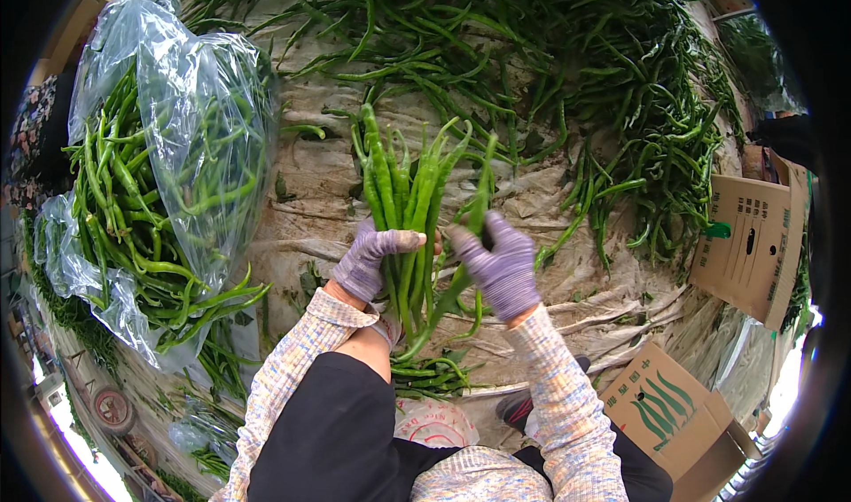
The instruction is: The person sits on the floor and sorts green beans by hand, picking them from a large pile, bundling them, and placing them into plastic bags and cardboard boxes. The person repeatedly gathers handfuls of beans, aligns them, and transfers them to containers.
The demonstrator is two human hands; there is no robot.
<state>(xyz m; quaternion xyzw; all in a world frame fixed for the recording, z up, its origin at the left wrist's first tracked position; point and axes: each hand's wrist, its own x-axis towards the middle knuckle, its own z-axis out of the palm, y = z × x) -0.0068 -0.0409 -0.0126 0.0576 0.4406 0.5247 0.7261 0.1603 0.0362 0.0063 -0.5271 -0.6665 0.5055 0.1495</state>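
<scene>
My left hand (pixel 375 256), in a striped purple fingerless glove, grips a bunch of long green chili peppers (pixel 419 199). They stand roughly side by side, with their lower ends hanging below the hand. Close on the right of the bunch, my right hand (pixel 502 266) wears a matching glove and pinches a single long green pepper (pixel 483 186) between thumb and fingers. That pepper slants down toward my knees. Below both hands, a small pile of green peppers (pixel 429 375) lies on the ground sheet (pixel 319 183) between my legs.
A large heap of peppers (pixel 598 56) spreads across the back and right. On the left, a clear plastic bag (pixel 199 56) overflows with peppers. Cardboard boxes stand at right (pixel 744 242) and lower right (pixel 658 402). Patterned clothing of another person (pixel 33 136) shows at the left edge.
</scene>
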